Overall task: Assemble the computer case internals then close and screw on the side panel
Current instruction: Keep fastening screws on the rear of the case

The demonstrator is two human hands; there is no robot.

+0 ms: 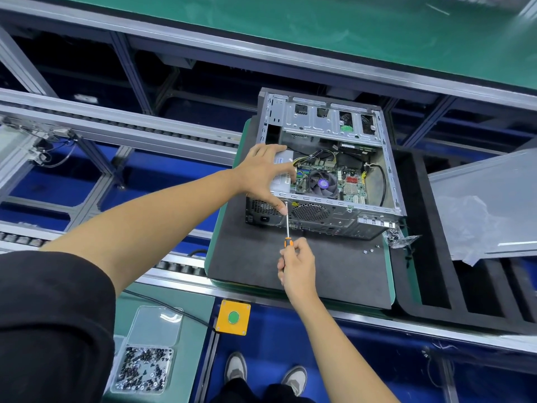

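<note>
The open computer case [325,170], bare perforated sheet steel with a round CPU fan [323,184] inside, lies on a dark foam mat [305,266]. The left hand [261,173] rests over the boxy grey power supply [283,173], fingers spread, thumb tip touching the thin steel shaft of a screwdriver [287,228] at the case's rear edge. The right hand [297,267] wraps closed around its orange-and-black handle. The grey side panel [488,199] lies apart, right of the case.
</note>
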